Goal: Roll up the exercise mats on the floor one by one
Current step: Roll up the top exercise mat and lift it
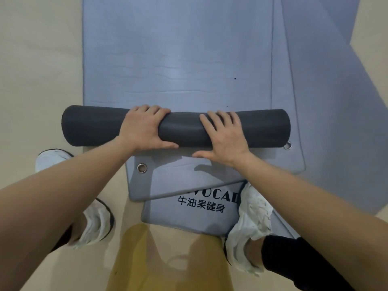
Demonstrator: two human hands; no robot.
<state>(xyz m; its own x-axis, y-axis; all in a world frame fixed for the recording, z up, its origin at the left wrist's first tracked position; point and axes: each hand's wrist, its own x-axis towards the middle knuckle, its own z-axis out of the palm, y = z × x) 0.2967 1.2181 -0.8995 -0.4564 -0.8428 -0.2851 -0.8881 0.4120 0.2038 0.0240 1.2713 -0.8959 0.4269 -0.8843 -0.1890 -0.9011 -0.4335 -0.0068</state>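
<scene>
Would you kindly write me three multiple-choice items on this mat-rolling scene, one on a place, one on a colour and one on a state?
1. Where do the left hand and right hand rest?
A) on the mat roll
B) on a chair seat
C) on a dumbbell

2. What colour is the roll's outer face?
A) red
B) dark grey
C) yellow

3. How far is the top mat rolled?
A) wholly flat
B) fully rolled
C) partly, with a flat stretch ahead

Answers: 1 A, both hands lie on the roll; 2 B, its outer face shows dark grey; 3 C, light blue mat lies flat beyond the roll.
</scene>
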